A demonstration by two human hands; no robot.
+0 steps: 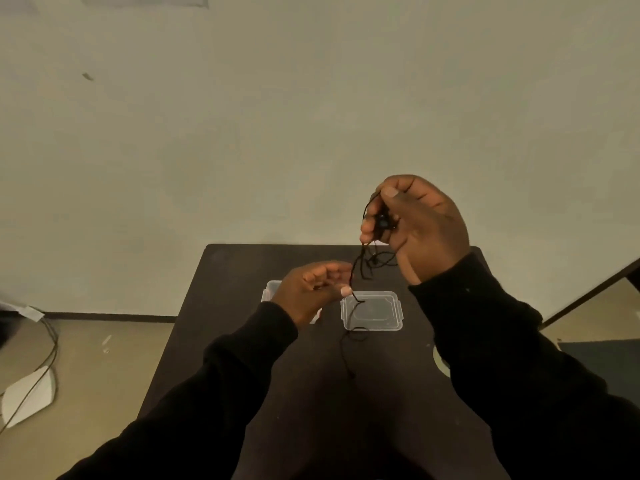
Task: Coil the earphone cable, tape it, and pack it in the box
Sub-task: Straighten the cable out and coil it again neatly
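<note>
Partly hidden by the left hand [313, 289], the box [273, 289] — both hands' fingers pinch the earphone cable [356, 268].

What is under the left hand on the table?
Part of a clear plastic container shows beyond the left hand, on the dark table. The hand and sleeve cover most of it, so its contents cannot be seen.

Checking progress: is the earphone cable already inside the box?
No: the earphone cable hangs from the right hand, trailing over the table.
</note>
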